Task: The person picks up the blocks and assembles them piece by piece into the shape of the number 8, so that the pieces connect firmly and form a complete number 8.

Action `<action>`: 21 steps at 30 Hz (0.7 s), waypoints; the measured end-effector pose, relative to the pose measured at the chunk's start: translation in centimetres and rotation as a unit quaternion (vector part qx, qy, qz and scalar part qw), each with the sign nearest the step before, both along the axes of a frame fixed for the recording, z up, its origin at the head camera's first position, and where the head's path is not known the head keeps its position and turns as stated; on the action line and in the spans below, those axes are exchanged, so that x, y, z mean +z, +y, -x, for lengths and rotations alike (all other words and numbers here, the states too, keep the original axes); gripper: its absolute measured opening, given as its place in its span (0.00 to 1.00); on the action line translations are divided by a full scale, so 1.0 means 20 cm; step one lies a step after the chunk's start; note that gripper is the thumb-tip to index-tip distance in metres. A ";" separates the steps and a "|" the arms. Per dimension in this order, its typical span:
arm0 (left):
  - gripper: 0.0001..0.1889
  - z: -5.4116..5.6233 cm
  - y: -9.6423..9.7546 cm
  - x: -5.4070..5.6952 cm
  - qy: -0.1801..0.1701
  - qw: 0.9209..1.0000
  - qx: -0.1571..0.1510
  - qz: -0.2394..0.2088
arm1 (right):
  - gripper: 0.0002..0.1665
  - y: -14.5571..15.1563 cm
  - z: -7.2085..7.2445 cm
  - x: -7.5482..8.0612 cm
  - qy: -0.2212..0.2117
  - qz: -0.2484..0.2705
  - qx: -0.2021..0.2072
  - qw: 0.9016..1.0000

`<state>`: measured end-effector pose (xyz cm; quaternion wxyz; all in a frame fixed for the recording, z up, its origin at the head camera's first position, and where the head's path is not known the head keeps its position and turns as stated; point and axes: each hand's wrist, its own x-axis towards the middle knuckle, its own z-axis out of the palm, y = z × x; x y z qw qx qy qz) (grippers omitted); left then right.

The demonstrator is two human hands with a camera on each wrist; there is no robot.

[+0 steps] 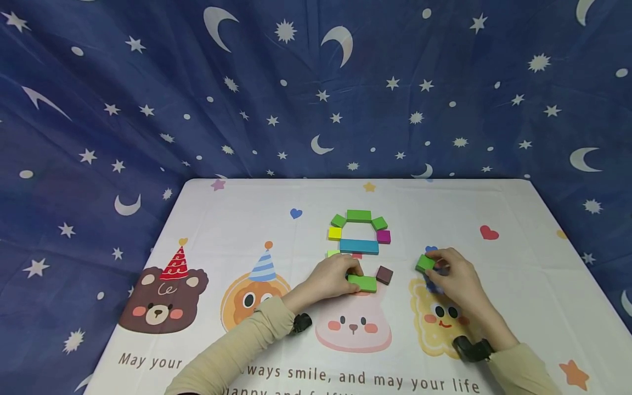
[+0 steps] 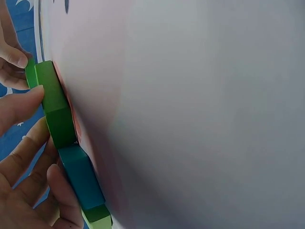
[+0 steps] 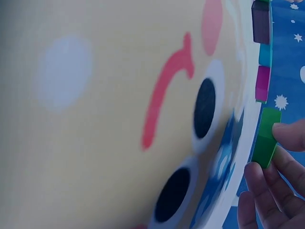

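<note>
My left hand [image 1: 332, 277] grips a long green block [image 1: 363, 283] at the lower edge of a block figure, thumb on its near side. In the left wrist view that green block [image 2: 51, 93] meets a teal block [image 2: 82, 174], and a light green block [image 2: 99, 223] lies past it. A dark brown block [image 1: 384, 275] sits at the green block's right end. Off to the right, my right hand [image 1: 458, 276] pinches a smaller green block [image 1: 424, 263] between thumb and fingers, apart from the figure. The right wrist view also shows this green block [image 3: 267, 136].
Beyond my left hand, a ring of blocks has a green block [image 1: 359, 215] on top, a yellow block [image 1: 334, 233], a purple block [image 1: 383, 236] and a blue block [image 1: 359, 246]. A printed white cloth [image 1: 444, 208] covers the table; a starry blue curtain [image 1: 316, 109] hangs behind.
</note>
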<state>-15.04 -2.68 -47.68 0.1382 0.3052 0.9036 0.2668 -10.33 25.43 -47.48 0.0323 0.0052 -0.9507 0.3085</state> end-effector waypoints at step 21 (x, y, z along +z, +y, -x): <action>0.10 0.00 0.00 -0.01 0.000 1.000 0.002 0.004 | 0.21 -0.12 0.09 0.01 -0.011 0.022 0.033 0.999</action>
